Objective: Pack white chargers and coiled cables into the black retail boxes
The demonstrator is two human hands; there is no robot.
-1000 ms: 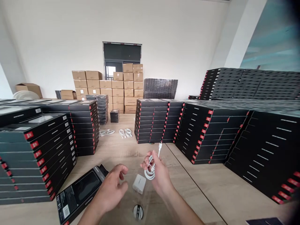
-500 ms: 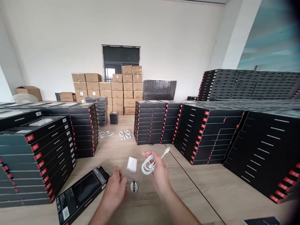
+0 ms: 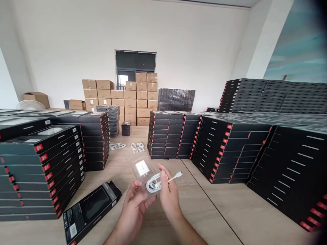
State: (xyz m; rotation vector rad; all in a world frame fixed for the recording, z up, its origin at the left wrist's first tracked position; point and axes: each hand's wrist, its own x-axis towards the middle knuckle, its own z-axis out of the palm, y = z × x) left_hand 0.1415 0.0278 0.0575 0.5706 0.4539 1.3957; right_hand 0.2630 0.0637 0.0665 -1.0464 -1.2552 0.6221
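Much of the clear plastic tray (image 3: 151,166) is hard for us to make out: its see-through walls fade into the bench (image 3: 196,204), and our hands and the coil cover its near part. The palm side of our right hand (image 3: 170,194) is hidden, both forearms are cut off at the bottom, and the bench's near edge lies out of view.

We hold the white cable (image 3: 156,180) in that right hand, thumb pressed over the coil, over the near part of the tray, mid-bench between the left and right edges. The coil's long axis runs roughly left to right, rising a little rightward; its free connector (image 3: 179,174) points right and slightly toward the far edge. We cannot tell whether the coil touches the tray floor.

Our left hand (image 3: 134,200) has its fingers closed narrowly on the tray's near end. The white charger (image 3: 142,168) sits in the far part, prongs toward the bench's near edge. Toward the near left corner lies a black box (image 3: 93,207), its long axis slanting away to the right, its flap end toward the far edge.
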